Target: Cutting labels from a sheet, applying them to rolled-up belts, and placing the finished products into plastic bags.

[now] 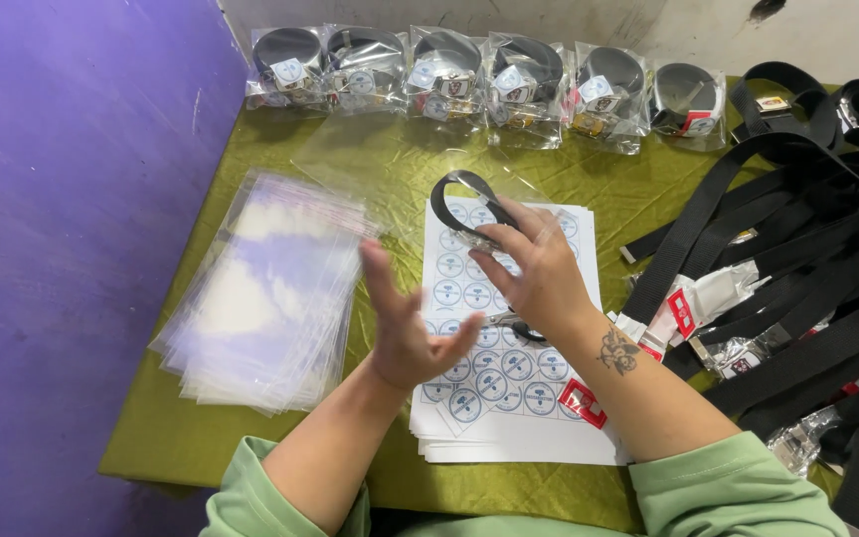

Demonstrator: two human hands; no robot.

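a: what's the right hand [539, 273] got there?

b: a coiled black belt [461, 202], pinched between its fingers, and from here it looks as if the coil sits inside a clear bag [390, 164] that billows up and away from the fingertips. hard to be sure, the plastic is all glare

a: and the left hand [405, 323]?

b: fingers spread apart, palm turned inward, holding nothing. it's blurred, just beside the right wrist and a little nearer the person

a: what's under both hands?

b: a stack of sticker sheets [509, 383], round blue-and-white stickers in rows. small scissors [511, 323] lie on it, half hidden under the right hand

a: out past the left hand?

b: a pile of empty clear bags [265, 293], fanned a bit, on the green cloth [181, 418]

a: and beyond the fingertips?

b: a row of bagged belts [479, 80] along the far edge of the cloth, against the wall. off to the right hand's outer side there's a heap of loose black belts [797, 268] with red tags, well clear of the hand

a: sleeves?

b: pale green, pushed up both forearms
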